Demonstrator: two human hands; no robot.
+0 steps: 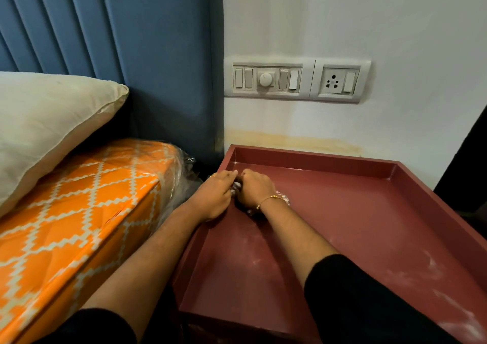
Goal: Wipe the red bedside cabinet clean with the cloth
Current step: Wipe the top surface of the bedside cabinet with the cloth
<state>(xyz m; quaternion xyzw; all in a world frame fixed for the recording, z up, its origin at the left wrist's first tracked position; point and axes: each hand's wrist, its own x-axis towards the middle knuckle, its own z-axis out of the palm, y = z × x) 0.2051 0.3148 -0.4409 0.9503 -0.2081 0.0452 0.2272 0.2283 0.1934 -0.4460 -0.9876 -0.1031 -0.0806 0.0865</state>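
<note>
The red bedside cabinet (342,225) has a tray-like top with a raised rim, its flat inside streaked with pale dust toward the near right. The cloth (237,185), pale and bunched, lies in the far left corner, mostly hidden.

Cabinet (342,225) top is a shallow tray walled by a raised rim (311,160) on far, left and right sides. Both hands, left hand (214,196) and right hand (254,189), bunched over the cloth (283,197) in the far-left corner, touching the left rim. Centre, right and near floor open. Mattress (79,212) just left of cabinet, narrow gap between. Wall (342,27) right behind the far rim.
</note>
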